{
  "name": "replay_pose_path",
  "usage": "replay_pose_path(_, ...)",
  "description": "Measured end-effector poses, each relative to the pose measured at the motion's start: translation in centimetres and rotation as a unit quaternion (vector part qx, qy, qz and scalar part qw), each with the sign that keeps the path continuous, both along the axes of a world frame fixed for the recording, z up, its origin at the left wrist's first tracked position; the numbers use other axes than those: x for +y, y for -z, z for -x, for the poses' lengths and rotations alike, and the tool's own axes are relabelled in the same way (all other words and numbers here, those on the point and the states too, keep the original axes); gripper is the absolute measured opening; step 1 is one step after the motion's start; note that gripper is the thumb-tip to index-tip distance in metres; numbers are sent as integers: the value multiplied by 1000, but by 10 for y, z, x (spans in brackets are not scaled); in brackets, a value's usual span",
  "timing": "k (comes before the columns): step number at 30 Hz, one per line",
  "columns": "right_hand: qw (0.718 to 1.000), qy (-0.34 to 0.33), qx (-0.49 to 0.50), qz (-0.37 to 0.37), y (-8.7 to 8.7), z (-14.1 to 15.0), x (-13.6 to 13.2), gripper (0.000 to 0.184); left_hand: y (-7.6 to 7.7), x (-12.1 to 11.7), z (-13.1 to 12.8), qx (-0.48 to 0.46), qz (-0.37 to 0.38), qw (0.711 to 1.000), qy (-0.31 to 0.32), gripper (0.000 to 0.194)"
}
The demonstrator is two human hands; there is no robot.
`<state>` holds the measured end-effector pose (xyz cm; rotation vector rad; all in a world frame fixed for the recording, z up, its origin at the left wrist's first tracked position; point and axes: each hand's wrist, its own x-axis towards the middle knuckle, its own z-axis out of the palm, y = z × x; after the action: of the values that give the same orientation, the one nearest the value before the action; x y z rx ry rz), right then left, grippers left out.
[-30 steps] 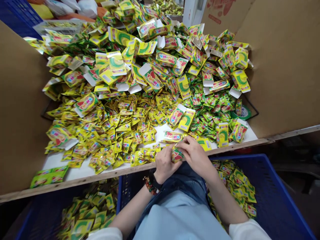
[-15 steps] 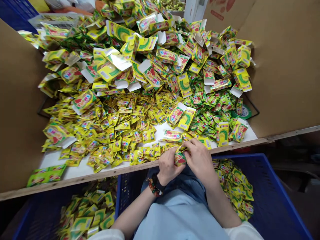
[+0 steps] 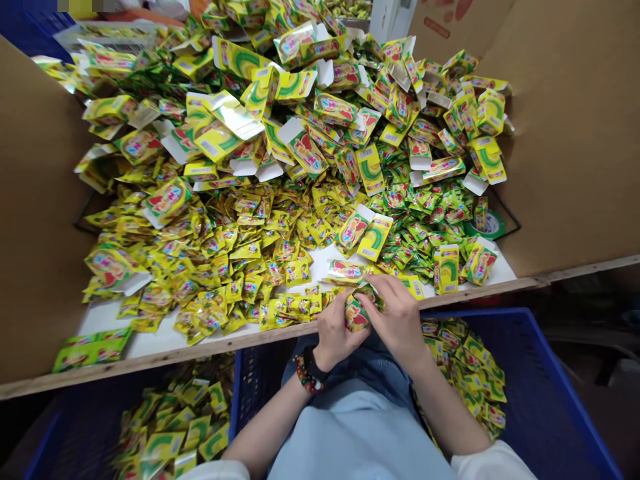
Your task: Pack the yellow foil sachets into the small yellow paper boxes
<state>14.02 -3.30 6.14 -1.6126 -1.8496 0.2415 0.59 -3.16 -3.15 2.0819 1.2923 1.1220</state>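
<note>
Both my hands hold a small yellow-and-green printed carton (image 3: 357, 313) just above the wooden front edge of the table (image 3: 215, 351). My left hand (image 3: 336, 332) grips its lower left side, and my right hand (image 3: 395, 313) closes over it from the upper right. Loose yellow sachets (image 3: 280, 310) lie against my left hand. A flat printed carton (image 3: 345, 271) sits just beyond my fingertips. Behind them spreads a large heap of sachets and open cartons (image 3: 280, 167).
Blue crates stand below the table edge on both sides of my lap, the left one (image 3: 235, 393) and the right one (image 3: 525, 330), each holding yellow cartons. Cardboard walls (image 3: 565, 133) flank the heap. A beaded bracelet (image 3: 305, 373) circles my left wrist.
The carton between my hands has turned slightly and risen a little, with my fingers shifted around it. The heap has not visibly changed, apart from a small camera shift.
</note>
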Motion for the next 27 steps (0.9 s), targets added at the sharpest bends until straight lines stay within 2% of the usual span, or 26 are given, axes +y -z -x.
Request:
replay_pose_path(3, 998, 17, 17, -60, 5, -2, -8, 29, -3, 0, 1, -19, 18, 1000, -1, 57)
replay_pose_path(6, 996, 24, -10, -82, 15, 0, -13, 20, 1, -1, 0, -23, 23, 999, -1, 57)
replay_pose_path(8, 998, 6, -15, -66, 22, 2, -15, 22, 5, -1, 0, -17, 26, 999, -5, 58)
replay_pose_path(11, 997, -71, 10, -10, 26, 3, -17, 33, 9, -2, 0, -9, 9, 1000, -6, 62)
replay_pose_path(13, 993, -103, 58, 0, 27, 2, -20, 39, 10, -2, 1, -9, -6, 1000, -10, 67)
replay_pose_path(16, 980, -32, 195, -11, 32, 4, -22, 54, 11, -3, 1, -24, -40, 999, -25, 67)
replay_pose_path(18, 954, 1, 298, 41, 39, 8, -20, 64, 13, -3, 0, -25, -77, 997, -10, 57)
replay_pose_path(20, 918, -26, 375, 126, 45, 12, -18, 57, 16, -3, -1, -7, -97, 995, 15, 51)
replay_pose_path(22, 896, -70, 407, 165, 49, 15, -17, 43, 17, -3, -1, 9, -87, 996, 16, 56)
replay_pose_path(24, 905, -89, 391, 142, 49, 17, -19, 37, 16, -3, -2, 15, -65, 998, -1, 62)
replay_pose_path(27, 928, -62, 354, 96, 48, 19, -20, 32, 12, -2, -3, 16, -42, 999, 1, 57)
